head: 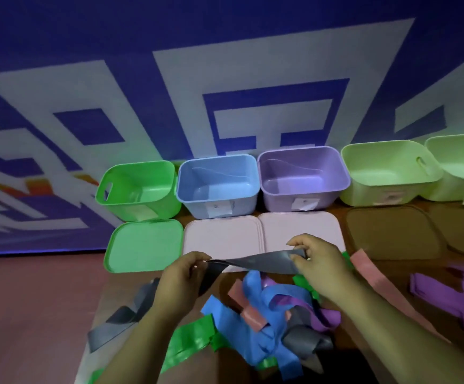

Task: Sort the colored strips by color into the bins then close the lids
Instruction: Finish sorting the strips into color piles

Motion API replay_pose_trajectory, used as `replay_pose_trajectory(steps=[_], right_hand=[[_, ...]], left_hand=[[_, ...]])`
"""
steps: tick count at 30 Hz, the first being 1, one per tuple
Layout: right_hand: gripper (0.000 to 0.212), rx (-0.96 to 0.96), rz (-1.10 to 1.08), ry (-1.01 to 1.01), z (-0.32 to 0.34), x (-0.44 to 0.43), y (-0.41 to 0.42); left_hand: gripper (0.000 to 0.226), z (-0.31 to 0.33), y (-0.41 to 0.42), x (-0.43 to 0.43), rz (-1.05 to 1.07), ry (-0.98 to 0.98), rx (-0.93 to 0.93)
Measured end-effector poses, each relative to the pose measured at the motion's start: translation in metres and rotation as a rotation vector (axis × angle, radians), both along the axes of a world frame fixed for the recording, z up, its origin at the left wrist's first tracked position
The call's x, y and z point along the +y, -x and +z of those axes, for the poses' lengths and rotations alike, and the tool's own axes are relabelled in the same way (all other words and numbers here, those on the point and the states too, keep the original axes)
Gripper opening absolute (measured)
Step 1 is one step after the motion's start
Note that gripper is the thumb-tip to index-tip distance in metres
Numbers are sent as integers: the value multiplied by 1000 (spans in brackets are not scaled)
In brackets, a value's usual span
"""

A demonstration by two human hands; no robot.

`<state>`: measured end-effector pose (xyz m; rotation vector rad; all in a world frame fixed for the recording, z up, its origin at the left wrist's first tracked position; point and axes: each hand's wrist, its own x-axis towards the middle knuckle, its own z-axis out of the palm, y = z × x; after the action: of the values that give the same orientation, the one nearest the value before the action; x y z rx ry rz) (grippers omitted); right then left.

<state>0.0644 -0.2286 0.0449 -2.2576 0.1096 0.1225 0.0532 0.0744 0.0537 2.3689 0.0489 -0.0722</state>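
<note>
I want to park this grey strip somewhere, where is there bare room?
Bare: the green lid left of the pink lids, and the brown lid to their right. Crowded: the strip pile nearest you.

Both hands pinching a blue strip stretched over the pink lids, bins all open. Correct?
One thing is wrong: the strip is grey, not blue. The head view shows the left hand and right hand pinching its ends, stretched over the pink lids, with the bins all open.
</note>
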Motion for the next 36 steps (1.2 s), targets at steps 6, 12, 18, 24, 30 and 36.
replay_pose_trajectory(steps=[6,12,18,24,30,36], right_hand=[[23,56,185,-13,-13,102,-2],[19,70,284,-11,-26,188,-6],[20,100,301,19,-40,240,-14],[31,212,320,160,-67,257,-25],[39,222,356,315,-74,246,-26],[38,117,384,436,-72,214,-3]], left_hand=[[17,1,36,98,115,-125,-56],[17,-2,50,182,185,-168,-39],[18,-19,37,230,176,-183,-18],[14,-48,25,244,66,-222,143],[29,-62,25,226,-33,-154,183],[30,-69,20,204,-139,-242,180]])
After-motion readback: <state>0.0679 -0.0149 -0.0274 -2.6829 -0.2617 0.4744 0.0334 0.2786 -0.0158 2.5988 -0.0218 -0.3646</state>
